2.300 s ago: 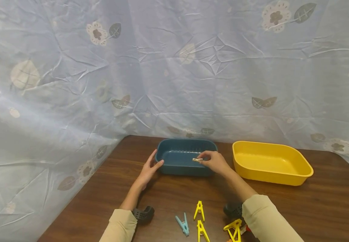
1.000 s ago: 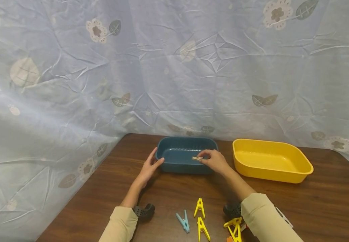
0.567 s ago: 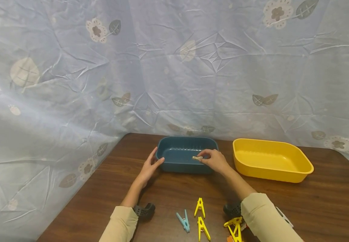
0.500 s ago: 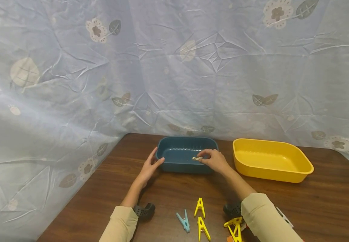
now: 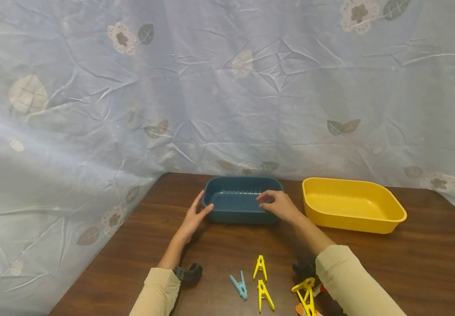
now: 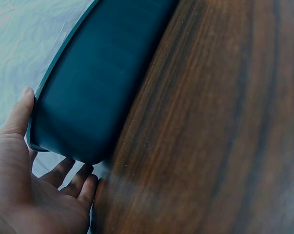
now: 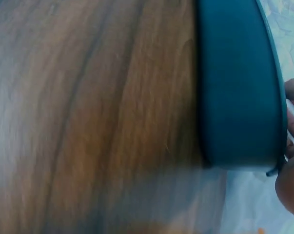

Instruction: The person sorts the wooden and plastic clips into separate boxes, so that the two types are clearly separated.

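A dark blue tub stands toward the back of the table. My left hand touches its left end, with the thumb at the front corner and the fingers, fairly straight, along the side. In the left wrist view the thumb reaches the tub's rim. My right hand is over the tub's right front rim. Its thumb and forefinger are parted, and no clothespin shows between them in the head view. A pale strip among the right fingers in the right wrist view is too unclear to name.
A yellow tub stands at the right. Nearer lie a light blue clothespin, two yellow clothespins, and a small heap with yellow clips, partly hidden by the right sleeve. A patterned curtain hangs behind.
The small pale clothespin pinched by the right hand in the earlier head frames is no longer seen there. That thumb and forefinger have parted. My left hand stays at the blue tub.
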`<state>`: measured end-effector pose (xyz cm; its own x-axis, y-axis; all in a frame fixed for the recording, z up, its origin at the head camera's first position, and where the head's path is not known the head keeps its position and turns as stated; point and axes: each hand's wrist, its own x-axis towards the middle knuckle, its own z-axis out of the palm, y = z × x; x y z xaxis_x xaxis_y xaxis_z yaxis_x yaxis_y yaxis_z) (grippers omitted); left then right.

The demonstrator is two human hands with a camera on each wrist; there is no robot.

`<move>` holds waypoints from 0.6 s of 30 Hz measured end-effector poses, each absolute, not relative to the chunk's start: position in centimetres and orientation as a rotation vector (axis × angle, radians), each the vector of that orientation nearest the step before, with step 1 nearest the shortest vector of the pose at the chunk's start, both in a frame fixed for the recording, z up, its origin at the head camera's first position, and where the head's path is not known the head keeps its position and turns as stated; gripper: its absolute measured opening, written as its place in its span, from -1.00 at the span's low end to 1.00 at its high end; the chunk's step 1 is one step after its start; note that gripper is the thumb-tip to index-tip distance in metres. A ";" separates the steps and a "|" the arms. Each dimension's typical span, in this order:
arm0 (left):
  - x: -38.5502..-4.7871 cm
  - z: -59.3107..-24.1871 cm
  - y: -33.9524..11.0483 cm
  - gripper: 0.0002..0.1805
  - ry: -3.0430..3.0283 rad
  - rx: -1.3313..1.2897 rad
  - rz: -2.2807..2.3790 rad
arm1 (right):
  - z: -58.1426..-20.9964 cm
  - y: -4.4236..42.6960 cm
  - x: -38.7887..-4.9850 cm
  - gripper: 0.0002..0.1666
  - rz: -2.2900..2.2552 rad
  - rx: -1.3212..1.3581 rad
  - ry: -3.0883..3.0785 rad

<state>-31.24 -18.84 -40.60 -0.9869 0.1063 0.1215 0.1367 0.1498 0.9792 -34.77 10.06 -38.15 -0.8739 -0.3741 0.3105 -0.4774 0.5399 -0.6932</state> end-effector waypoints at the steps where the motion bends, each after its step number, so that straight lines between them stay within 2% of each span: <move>1: -31.1 -40.4 -18.8 -0.21 -2.366 -0.246 -2.017 | -37.9 10.2 -34.7 -0.80 1.263 0.756 -2.628; 11: -33.0 -42.5 -19.3 -0.19 -2.367 -0.218 -1.966 | -34.2 12.9 -32.2 -0.80 1.248 0.945 -2.611; 18: -33.0 -42.8 -19.2 -0.21 -2.360 -0.239 -1.994 | -34.0 15.4 -28.0 -0.82 1.278 1.079 -2.717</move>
<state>-33.03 -19.22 -42.85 -0.9871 0.0899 0.1322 0.1454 0.1602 0.9763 -28.00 15.43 -33.97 -0.7701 -0.5955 0.2289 -0.5560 0.4506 -0.6985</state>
